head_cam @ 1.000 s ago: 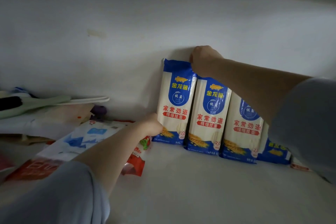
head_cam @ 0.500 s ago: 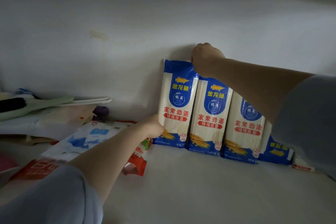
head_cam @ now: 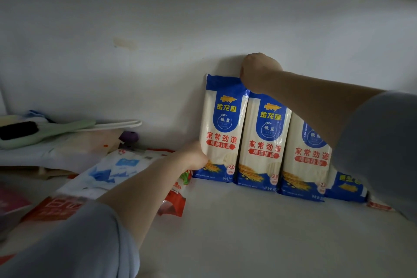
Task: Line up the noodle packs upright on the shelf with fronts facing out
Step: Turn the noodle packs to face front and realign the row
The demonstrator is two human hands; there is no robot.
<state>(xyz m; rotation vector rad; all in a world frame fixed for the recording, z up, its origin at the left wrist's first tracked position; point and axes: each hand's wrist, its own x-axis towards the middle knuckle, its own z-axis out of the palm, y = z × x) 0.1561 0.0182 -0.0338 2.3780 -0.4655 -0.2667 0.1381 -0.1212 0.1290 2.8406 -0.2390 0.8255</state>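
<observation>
**Squaring the end pack against the wall**

Four noodle packs stand in a row on the shelf, backs to the white wall, fronts out. The end pack sits between the two hands. The second pack and third pack run on under the right forearm. The fourth pack shows only its lower blue band, so I cannot tell how true it stands.

The right hand is on the top edge where the end pack meets the second. Only its back shows, fingers curled over and hidden behind the packs; pinching or merely pressing, cannot tell. The left hand is against the lower outer edge of the end pack. Its fingers are out of sight, so grip or flat push, cannot tell.

Judgement: the step is truing up the end pack. It would go best by nudging the foot in with the left hand until it butts the second pack, while the right hand steadies the top, keeping the base flat on the shelf. Soft packs lean; letting go of the top first risks a forward tip, possibly taking the neighbours along.

Clutter lies under and beyond the left forearm: a red pouch just beside the end pack's foot, a blue-and-white bag further out, then a heap with a green-handled brush. The pouch crowds any further room in the row on that side.
</observation>
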